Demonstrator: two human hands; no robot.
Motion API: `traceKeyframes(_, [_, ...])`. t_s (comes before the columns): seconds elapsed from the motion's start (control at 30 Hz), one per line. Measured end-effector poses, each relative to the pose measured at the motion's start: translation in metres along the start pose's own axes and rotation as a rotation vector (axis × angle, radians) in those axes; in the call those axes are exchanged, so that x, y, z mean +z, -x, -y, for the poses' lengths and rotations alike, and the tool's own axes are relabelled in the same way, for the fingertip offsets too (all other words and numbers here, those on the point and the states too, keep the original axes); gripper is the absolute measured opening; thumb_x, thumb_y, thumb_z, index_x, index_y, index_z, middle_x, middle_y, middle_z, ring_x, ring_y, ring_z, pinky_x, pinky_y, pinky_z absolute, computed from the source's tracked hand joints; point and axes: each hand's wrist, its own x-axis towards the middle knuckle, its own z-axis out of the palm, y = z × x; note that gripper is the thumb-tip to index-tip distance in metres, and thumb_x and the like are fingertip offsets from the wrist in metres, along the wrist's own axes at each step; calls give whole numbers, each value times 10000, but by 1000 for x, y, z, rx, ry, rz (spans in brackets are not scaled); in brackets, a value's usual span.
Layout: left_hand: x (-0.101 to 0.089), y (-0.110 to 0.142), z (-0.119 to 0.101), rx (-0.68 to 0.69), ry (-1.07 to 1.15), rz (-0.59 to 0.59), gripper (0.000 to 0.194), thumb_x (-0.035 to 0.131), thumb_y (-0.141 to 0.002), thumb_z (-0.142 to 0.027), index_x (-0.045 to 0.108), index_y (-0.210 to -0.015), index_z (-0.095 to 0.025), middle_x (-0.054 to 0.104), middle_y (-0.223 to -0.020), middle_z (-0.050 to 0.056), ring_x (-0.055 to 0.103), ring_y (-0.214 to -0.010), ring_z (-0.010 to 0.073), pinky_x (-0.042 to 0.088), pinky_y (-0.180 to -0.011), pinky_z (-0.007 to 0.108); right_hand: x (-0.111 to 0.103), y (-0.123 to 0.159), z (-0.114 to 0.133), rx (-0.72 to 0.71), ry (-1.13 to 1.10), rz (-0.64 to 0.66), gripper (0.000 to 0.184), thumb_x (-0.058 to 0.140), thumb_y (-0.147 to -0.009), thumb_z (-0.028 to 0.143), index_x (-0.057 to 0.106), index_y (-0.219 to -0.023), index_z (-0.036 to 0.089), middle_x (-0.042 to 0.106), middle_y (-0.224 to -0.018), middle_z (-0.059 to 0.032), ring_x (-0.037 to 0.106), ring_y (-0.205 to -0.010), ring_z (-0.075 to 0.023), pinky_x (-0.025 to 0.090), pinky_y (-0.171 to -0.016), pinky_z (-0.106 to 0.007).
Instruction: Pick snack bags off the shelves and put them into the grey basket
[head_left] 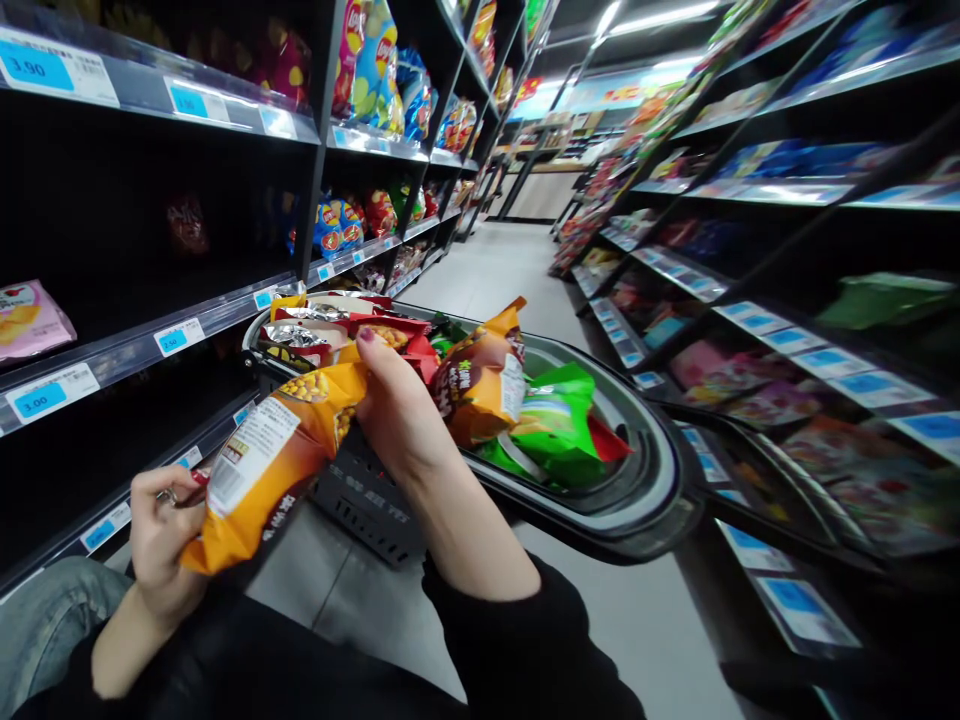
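Observation:
An orange snack bag (277, 455) with yellow kernels printed on it lies between my two hands. My left hand (160, 540) is closed on its lower end, fingers curled round the edge. My right hand (401, 410) grips its upper end, thumb on top. Just behind the hands stands a dark shopping basket (645, 480) with a grey rim. Inside it lie another orange bag (480, 375), a green bag (555, 420) and several red and silver packets (337, 330).
Dark shelves (187, 330) with blue price tags run along the left, holding crisp bags (337, 225) higher up. Stocked shelves (750, 320) line the right side. A pale floor aisle (495, 270) runs ahead between them. My knee in jeans (45, 620) shows at lower left.

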Motion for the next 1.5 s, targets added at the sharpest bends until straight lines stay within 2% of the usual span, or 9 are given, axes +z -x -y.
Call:
traceKeyframes(0.13, [5, 4, -8, -522, 267, -142, 152, 699, -694, -298, 641, -767, -178, 615, -894, 25, 590, -789, 151, 498, -701, 236, -12, -4, 6, -10, 179, 162, 453, 748, -559, 493, 574, -874, 218, 629, -787, 21, 598, -735, -155, 485, -669, -267])
traceKeyframes(0.23, [14, 2, -14, -896, 650, -241, 273, 703, -687, -366, 650, -892, -193, 673, -826, 21, 630, -749, 163, 518, -712, 283, -15, -3, 14, -70, 392, 245, 305, 738, -610, 391, 627, -809, 188, 640, -750, 14, 589, -693, -154, 464, -620, -252])
traceKeyframes(0.3, [18, 0, -16, -1015, 809, -206, 259, 730, -662, -331, 673, -874, -194, 694, -786, 14, 645, -713, 163, 520, -726, 304, -16, -2, 19, -181, 507, 185, 196, 698, -659, 353, 644, -721, 175, 625, -687, 19, 562, -634, -137, 433, -566, -231])
traceKeyframes(0.37, [21, 1, -15, -1085, 896, -65, 225, 747, -640, -313, 701, -816, -180, 701, -728, 17, 650, -679, 168, 518, -726, 313, -18, -2, 23, -271, 563, 95, 168, 686, -666, 335, 645, -670, 173, 614, -646, 22, 540, -598, -127, 409, -536, -225])
traceKeyframes(0.5, [23, 5, -14, -1013, 877, 309, 165, 750, -633, -288, 733, -733, -159, 714, -719, 33, 639, -673, 174, 501, -697, 280, -28, -6, 28, -229, 587, 25, 179, 701, -632, 337, 649, -641, 166, 619, -596, 11, 541, -558, -137, 394, -498, -235])
traceKeyframes(0.63, [24, 6, -21, -1030, 712, 495, 241, 685, -698, -304, 709, -538, -125, 691, -581, 53, 611, -558, 153, 487, -578, 243, -37, -8, 32, -168, 663, 12, 193, 711, -606, 338, 654, -620, 155, 616, -573, 4, 530, -531, -140, 373, -473, -233])
traceKeyframes(0.83, [25, 2, -33, -1311, 730, 403, 237, 743, -612, -323, 705, -528, -104, 639, -474, 40, 602, -423, 156, 516, -455, 262, -41, -11, 34, -190, 838, 14, 169, 692, -620, 334, 658, -616, 168, 613, -603, -1, 516, -579, -154, 360, -510, -239])
traceKeyframes(1.2, [19, 3, -41, -1334, 715, 374, 327, 747, -599, -355, 659, -437, -84, 630, -443, 74, 625, -426, 178, 535, -462, 254, -36, -13, 31, -320, 1404, 100, 239, 591, -706, 292, 527, -502, 183, 458, -482, 32, 381, -494, -115, 279, -528, -242])
traceKeyframes(1.5, [22, 5, -36, -1302, 724, 392, 292, 732, -636, -338, 675, -491, -91, 637, -479, 56, 618, -448, 165, 555, -505, 287, -34, -13, 30, -348, 1401, 76, 226, 584, -739, 295, 517, -556, 178, 505, -554, 17, 428, -547, -128, 285, -546, -247])
